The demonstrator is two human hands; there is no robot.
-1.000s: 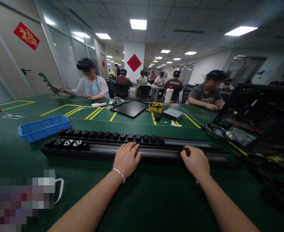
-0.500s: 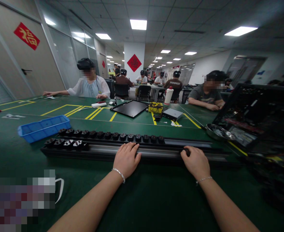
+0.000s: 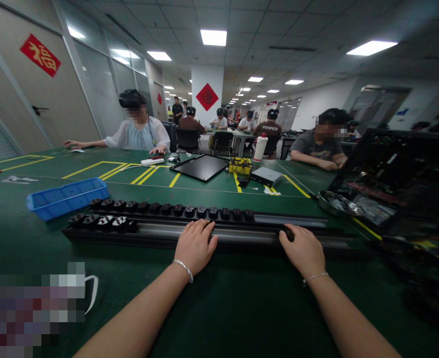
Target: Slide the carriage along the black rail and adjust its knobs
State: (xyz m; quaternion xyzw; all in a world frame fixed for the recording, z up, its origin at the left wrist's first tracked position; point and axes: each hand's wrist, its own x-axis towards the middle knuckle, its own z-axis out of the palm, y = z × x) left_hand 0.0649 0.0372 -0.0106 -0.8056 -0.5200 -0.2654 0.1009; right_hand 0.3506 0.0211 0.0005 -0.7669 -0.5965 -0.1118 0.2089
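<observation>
Two long black trays with a silvery channel lie across the table before me. In the front tray (image 3: pixel 242 235), several small black round-topped parts (image 3: pixel 105 222) sit at the left end, some with shiny tops. A longer row of like parts (image 3: pixel 178 209) fills much of the rear tray (image 3: pixel 290 220). My left hand (image 3: pixel 197 244) lies palm down over the middle of the front tray, fingers stretched and thumb apart. Toward that tray's right end, my right hand (image 3: pixel 304 249) curls its thumb and forefinger round a small black part (image 3: pixel 288 233); its other fingers are partly hidden.
A blue plastic bin (image 3: pixel 68 198) stands to the left, behind the trays. A metal bowl (image 3: pixel 339 204) and a large dark open-framed unit (image 3: pixel 384 174) are at the right. Farther back are a black panel (image 3: pixel 200 168), a grey box (image 3: pixel 266 175) and seated people.
My hands and the trays stay where they were. Across the table at left, the seated person's hand has shifted slightly, and a standing person in the far background shows more fully.
</observation>
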